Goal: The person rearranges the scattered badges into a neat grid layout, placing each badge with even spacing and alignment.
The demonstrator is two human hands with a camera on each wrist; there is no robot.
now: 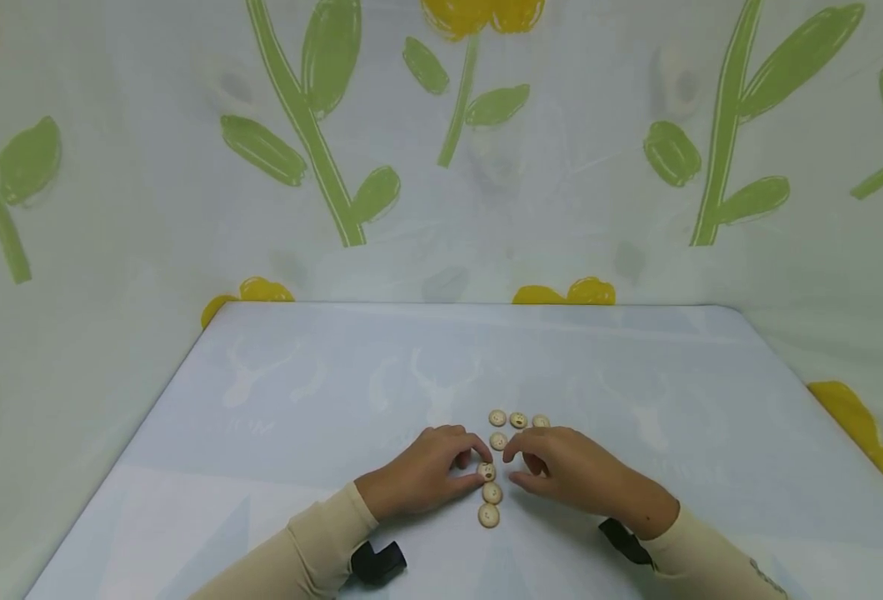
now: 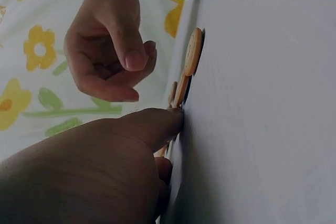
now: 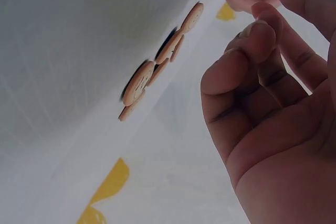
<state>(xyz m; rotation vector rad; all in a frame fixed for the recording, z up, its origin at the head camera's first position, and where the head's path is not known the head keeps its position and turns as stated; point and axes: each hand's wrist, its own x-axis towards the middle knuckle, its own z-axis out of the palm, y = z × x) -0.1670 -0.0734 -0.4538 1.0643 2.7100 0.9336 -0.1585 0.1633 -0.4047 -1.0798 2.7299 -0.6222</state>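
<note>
In the head view, my left hand (image 1: pixel 425 472) pinches a round, pale wooden button (image 1: pixel 487 472) between thumb and forefinger, at the tabletop. Just below it lie two more, a middle button (image 1: pixel 491 493) and a bottom button (image 1: pixel 489 515), in a near-vertical line. My right hand (image 1: pixel 576 471) hovers to the right with loosely curled fingers and nothing in them. Above the hands, a single button (image 1: pixel 498 441) sits under a short row of buttons (image 1: pixel 518 420), partly covered by the right hand. In the right wrist view, several buttons (image 3: pixel 139 83) appear edge-on.
The pale table (image 1: pixel 261 433) has faint printed shapes and rounded far corners. Behind it hangs a white cloth (image 1: pixel 561 208) with green stems and yellow flowers. Black straps or devices (image 1: pixel 378 563) are at both wrists.
</note>
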